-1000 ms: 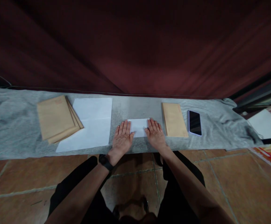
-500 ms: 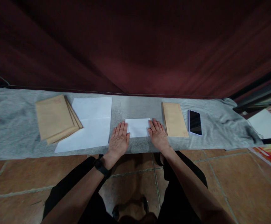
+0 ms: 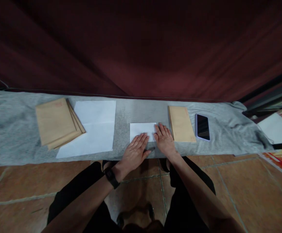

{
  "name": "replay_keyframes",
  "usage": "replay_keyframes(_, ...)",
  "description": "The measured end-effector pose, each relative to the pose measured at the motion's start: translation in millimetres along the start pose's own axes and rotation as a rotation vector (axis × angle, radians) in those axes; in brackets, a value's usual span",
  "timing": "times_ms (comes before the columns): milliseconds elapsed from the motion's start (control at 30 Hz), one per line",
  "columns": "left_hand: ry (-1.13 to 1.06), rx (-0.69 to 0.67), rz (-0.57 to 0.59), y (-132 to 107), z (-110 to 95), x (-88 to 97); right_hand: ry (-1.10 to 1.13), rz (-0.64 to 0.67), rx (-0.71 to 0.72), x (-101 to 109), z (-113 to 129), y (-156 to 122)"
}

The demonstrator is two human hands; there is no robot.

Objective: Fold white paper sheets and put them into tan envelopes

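Note:
A small white folded-looking sheet of paper (image 3: 141,128) lies flat on the grey cloth in front of me. My left hand (image 3: 136,151) rests flat on its lower edge, fingers stretched out and thumb apart. At the sheet's right end my right hand (image 3: 164,139) lies flat, fingertips on its edge and fingers extended. Close by on the right is a stack of brown envelopes (image 3: 182,124). To the left, larger white sheets (image 3: 97,127) lie partly under another pile of brown envelopes (image 3: 55,121).
The grey cloth (image 3: 141,108) covers a long narrow bench. A phone (image 3: 202,127) with a pale purple case lies right of the envelopes. Behind the bench hangs a dark red curtain (image 3: 141,58). Below is a tiled floor (image 3: 19,184).
My left hand has moved right and nearer to me, from the small sheet's left end onto its lower edge. My right hand has stayed in place.

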State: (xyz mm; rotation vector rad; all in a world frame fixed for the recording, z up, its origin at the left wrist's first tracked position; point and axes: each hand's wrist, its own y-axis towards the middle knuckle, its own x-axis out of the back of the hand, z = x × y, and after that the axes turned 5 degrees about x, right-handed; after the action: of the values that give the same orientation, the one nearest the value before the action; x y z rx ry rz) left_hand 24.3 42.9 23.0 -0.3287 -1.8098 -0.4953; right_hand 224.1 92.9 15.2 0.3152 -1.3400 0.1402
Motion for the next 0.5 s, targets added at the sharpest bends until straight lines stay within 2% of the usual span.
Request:
replay_keyframes(100, 0.031, 0.001, 0.005, -3, -1, -2.3, 0.047, -0.008, 0.026, 3, 8, -3)
replay_keyframes(300, 0.046, -0.006, 0.044, -4, 1, -2.7, 0.208, 0.108, 0.338, 2, 39, -23)
replay_keyframes(500, 0.044, 0.019, 0.030, -8, 3, -1.0, 0.169, 0.090, 0.271, -1, 32, -32)
